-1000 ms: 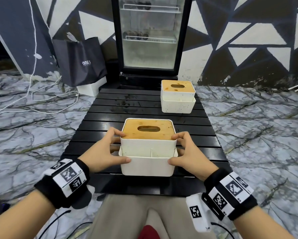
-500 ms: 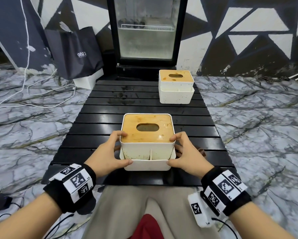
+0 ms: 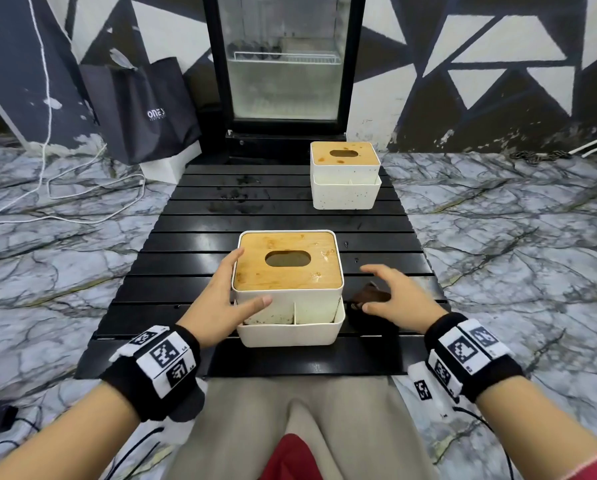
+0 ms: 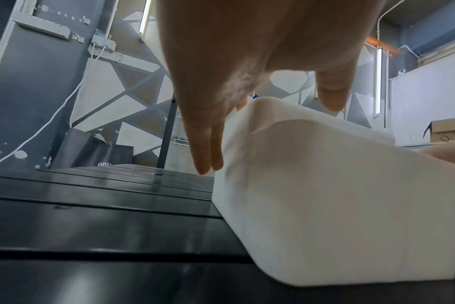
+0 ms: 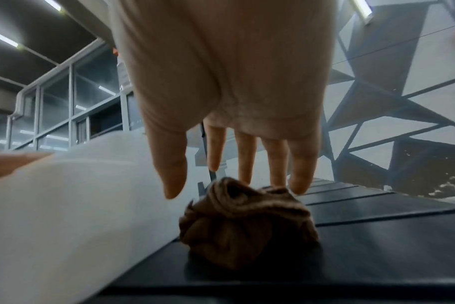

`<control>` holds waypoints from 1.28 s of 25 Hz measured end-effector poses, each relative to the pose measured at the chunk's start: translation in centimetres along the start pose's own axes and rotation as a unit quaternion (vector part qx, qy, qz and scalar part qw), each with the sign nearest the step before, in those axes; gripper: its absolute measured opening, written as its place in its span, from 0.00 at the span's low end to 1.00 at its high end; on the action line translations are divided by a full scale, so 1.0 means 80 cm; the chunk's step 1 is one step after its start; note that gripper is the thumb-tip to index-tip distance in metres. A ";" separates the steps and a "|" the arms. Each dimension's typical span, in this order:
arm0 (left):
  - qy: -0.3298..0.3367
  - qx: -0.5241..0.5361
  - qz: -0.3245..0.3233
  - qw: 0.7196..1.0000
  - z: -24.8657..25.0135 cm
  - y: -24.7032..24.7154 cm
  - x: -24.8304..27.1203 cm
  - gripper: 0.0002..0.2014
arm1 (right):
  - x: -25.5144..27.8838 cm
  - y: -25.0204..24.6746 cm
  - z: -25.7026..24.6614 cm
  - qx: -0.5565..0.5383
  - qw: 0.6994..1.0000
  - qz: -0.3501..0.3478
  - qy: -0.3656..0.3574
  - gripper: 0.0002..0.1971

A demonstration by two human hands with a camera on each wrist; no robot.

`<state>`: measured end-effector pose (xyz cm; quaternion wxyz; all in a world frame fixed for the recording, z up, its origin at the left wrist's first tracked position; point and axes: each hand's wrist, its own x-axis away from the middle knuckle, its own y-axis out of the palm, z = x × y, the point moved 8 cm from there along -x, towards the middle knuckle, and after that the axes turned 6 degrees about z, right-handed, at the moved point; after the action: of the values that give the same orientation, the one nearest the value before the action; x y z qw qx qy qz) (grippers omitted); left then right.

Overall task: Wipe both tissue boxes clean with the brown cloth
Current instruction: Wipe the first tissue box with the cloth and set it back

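Observation:
The near tissue box [image 3: 286, 306] is white with a stained wooden lid and stands on the black slatted table [image 3: 186, 268]. My left hand [image 3: 226, 289] rests on its left front corner, fingers straight along the side [image 4: 208, 148] and thumb on the front face. The crumpled brown cloth [image 3: 368, 295] lies just right of the box on the table. My right hand [image 3: 390, 292] hovers over the cloth [image 5: 247, 222] with fingers spread, holding nothing; whether the fingertips touch it I cannot tell. The second tissue box [image 3: 344, 178] stands at the far right of the table, its lid spotted too.
A glass-door fridge [image 3: 285, 64] stands behind the table's far end, and a dark shopping bag [image 3: 144, 109] leans on the wall to its left. White cables [image 3: 65, 188] trail over the marble floor on the left. My knees are at the table's near edge.
My right hand has let go of the near box and moved right, over the brown cloth. The left hand stays on the box, its fingers now straighter. The view has tilted down.

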<state>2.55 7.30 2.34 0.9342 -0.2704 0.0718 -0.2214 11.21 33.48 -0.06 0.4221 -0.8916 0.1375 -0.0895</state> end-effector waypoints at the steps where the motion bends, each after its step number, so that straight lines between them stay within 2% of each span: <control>1: -0.004 -0.007 0.007 1.000 0.003 0.002 -0.004 0.43 | -0.003 0.013 0.004 0.035 0.999 -0.032 -0.007 0.34; 3: -0.017 -0.012 0.014 1.000 0.005 0.009 -0.011 0.42 | -0.009 0.029 0.009 0.080 0.994 -0.068 -0.015 0.35; 8: -0.033 0.003 0.027 0.999 -0.003 0.013 -0.017 0.42 | -0.018 0.044 0.014 0.136 0.985 -0.099 -0.023 0.29; 15: -0.037 0.012 0.016 0.999 -0.003 0.011 -0.020 0.48 | -0.016 0.033 -0.001 0.143 0.987 -0.062 -0.037 0.20; 18: -0.042 0.003 0.012 0.999 -0.003 0.010 -0.020 0.46 | -0.010 0.017 -0.012 0.099 0.994 -0.041 -0.034 0.18; 22: -0.041 -0.001 0.031 0.999 0.004 0.006 -0.023 0.39 | -0.012 -0.040 -0.040 -0.006 0.998 0.052 -0.030 0.18; 24: -0.046 0.006 0.052 0.998 0.010 0.002 -0.028 0.37 | -0.014 -0.066 -0.067 -0.100 0.989 0.097 -0.055 0.19; 26: -0.054 0.007 0.070 0.996 0.014 0.000 -0.036 0.37 | -0.014 -0.073 -0.099 -0.134 0.980 0.113 -0.097 0.20; 29: -0.066 -0.009 0.074 0.995 0.013 0.003 -0.047 0.43 | -0.018 -0.047 -0.133 -0.046 0.984 0.084 -0.147 0.22; 32: -0.075 -0.019 0.069 0.995 0.004 0.007 -0.054 0.52 | -0.027 -0.015 -0.134 0.022 0.989 0.041 -0.141 0.21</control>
<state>-1.00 9.79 2.39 0.9447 -0.2983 0.0240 -0.1341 6.38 27.12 7.46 0.4599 -0.8795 0.1108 0.0513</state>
